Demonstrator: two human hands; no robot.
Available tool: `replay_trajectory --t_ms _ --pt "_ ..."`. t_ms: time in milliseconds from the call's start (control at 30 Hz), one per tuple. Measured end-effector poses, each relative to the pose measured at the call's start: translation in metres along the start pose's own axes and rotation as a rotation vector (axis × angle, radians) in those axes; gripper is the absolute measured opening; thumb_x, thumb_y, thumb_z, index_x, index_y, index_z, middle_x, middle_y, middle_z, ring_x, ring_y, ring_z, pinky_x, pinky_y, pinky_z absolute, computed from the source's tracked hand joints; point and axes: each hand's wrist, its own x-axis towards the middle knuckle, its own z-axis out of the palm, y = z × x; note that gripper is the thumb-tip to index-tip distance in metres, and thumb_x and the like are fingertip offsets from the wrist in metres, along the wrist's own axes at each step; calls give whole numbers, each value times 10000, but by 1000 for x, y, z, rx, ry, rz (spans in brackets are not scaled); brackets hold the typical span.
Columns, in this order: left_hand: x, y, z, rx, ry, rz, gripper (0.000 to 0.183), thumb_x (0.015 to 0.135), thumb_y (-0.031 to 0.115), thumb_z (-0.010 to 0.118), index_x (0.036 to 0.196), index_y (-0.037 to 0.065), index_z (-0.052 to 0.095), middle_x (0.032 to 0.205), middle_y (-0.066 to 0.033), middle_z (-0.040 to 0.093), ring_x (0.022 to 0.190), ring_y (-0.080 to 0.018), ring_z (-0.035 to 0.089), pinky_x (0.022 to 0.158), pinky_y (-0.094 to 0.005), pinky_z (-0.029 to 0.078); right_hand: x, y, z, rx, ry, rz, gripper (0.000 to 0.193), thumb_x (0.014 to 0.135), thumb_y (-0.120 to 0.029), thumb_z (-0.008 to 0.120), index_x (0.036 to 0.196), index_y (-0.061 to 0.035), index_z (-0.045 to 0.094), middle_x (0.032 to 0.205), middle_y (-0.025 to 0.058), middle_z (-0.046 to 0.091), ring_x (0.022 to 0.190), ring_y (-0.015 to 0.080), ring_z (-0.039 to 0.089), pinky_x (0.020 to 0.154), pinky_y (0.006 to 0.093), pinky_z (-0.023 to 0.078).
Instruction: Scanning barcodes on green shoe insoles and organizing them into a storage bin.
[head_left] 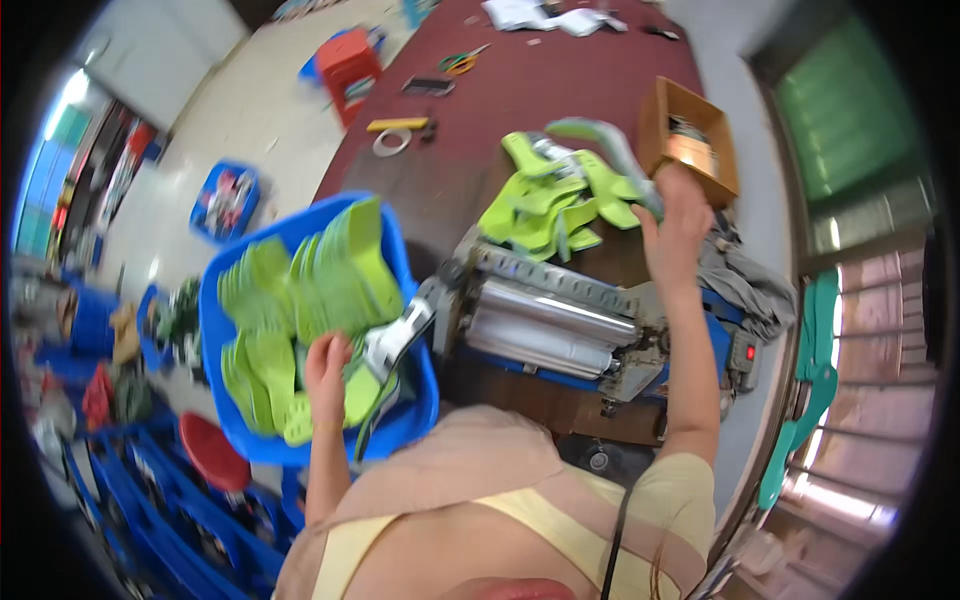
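My left hand [325, 372] is in the blue tub [422, 400], fingers curled at the edge of a green cut piece with white patches and a dark edge [388, 350]. Around it, flat lime-green cut-outs [345, 270] stand in overlapping rows. My right hand [682, 225] reaches past the roller machine [550, 325], its thumb and fingers closed around the end of a curved green-grey piece [615, 150], blurred by motion. Below that piece lies a loose pile of lime-green cut-outs [545, 210]. The machine has two shiny metal rollers and stands on the table before me.
An open wooden box [725, 180] stands beyond my right hand. Grey cloth [750, 285] lies beside the machine. Tape [392, 142], scissors [462, 62] and papers [550, 15] lie farther along the dark red table [560, 85]. A red stool [348, 65] stands left of it.
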Motion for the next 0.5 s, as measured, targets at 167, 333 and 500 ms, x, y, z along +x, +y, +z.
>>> replay_trajectory --t_ms 167,333,500 --pt "-3 -5 29 860 -242 320 519 791 344 659 1185 36 519 1116 -163 553 1026 -314 532 889 -411 412 30 -99 1 185 -97 70 840 746 -293 718 1436 -232 243 1456 199 216 1309 385 261 1018 536 231" --pt "10 -22 43 1126 -325 288 659 714 465 679 1223 85 503 1133 -158 534 1071 -366 461 927 -455 376 -44 -214 2 662 -347 -110 702 738 -216 724 1351 -139 391 1391 199 328 1258 373 340 1020 467 259" --pt "41 -2 1 1083 -383 272 570 606 420 697 1020 40 604 991 -165 576 978 -375 479 897 -432 390 -107 -251 -20 971 -532 -218 351 759 -112 692 1092 -52 598 1142 137 568 1039 288 539 891 377 398"
